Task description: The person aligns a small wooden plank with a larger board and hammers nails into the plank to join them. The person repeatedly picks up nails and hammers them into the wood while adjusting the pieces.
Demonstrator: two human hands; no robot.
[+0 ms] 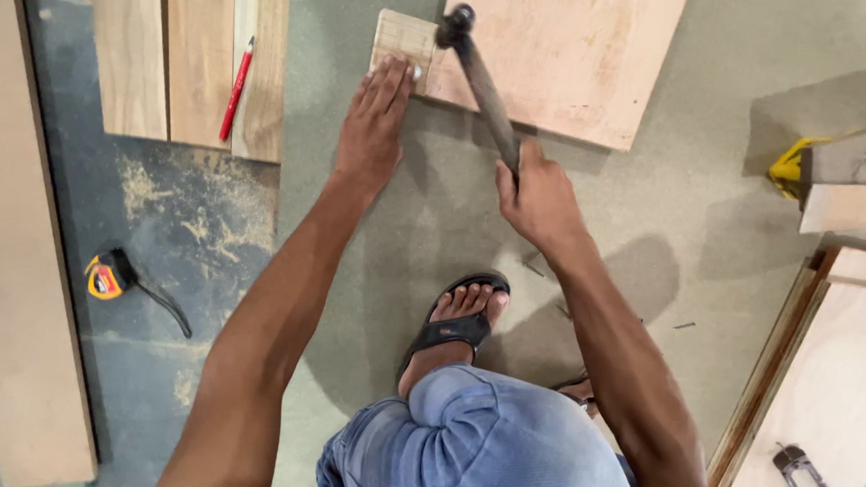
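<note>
On floor: left hand (372, 119) flat on small wood block (401, 39); right hand (539, 198) gripping hammer (481, 74).

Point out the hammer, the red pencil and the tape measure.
hammer (483, 81), head view, middle of its dark handle.
red pencil (236, 89), head view, middle of its shaft, lying on the planks.
tape measure (105, 276), head view, its yellow case on the floor.

**One label in view, on the tape measure**

No packages, signs or screens show. The only label is a small round red-and-white sticker on the yellow-and-black tape measure (106, 276), which lies on the floor (392, 251) at about nine o'clock, beside the long board (12, 248).
</note>
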